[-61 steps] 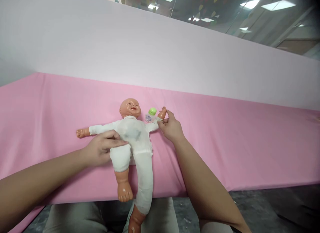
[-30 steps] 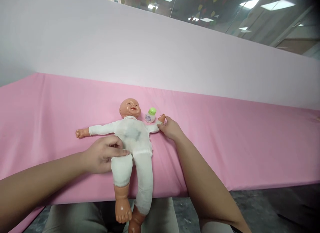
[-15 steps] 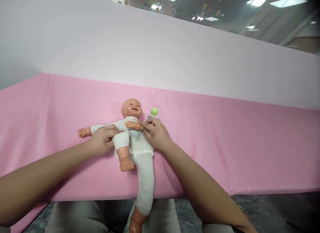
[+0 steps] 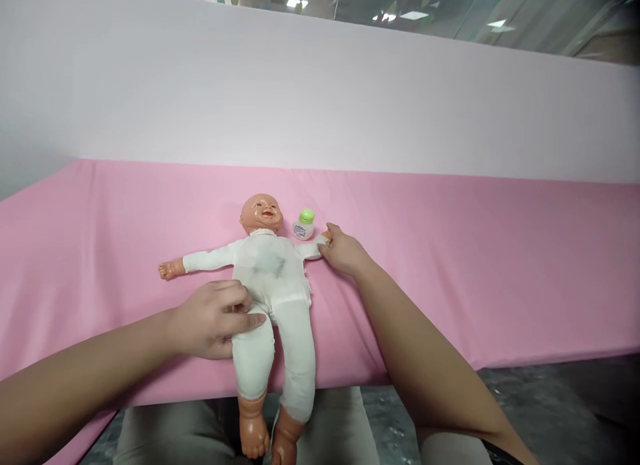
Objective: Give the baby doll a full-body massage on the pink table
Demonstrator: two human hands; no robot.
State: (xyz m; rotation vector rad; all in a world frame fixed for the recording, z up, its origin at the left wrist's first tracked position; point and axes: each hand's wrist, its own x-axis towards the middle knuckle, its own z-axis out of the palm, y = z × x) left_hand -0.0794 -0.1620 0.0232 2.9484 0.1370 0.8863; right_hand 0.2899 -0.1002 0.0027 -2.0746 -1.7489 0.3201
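Observation:
A baby doll [image 4: 273,278] with a white cloth body lies on its back, face up, its feet hanging past the near table edge. My left hand [image 4: 207,318] is closed on the top of the doll's leg at the left of the picture, thumb lying over the cloth. With the fingers of my right hand [image 4: 345,250] I grip the doll's arm at the wrist, stretched out to the right; the doll's small hand is mostly hidden. Just behind that arm stands a small clear bottle [image 4: 303,230] with a green cap and a printed label.
A pink cloth [image 4: 475,272] covers the table. Behind it rises a plain white panel [image 4: 320,92], with glass reflecting ceiling lights above. My lap [image 4: 165,432] is below the near edge, under the doll's feet.
The doll's leg on the left has come down from its raised, bent position to lie straight. My right hand has moved right, drawing the doll's arm off its chest and out sideways.

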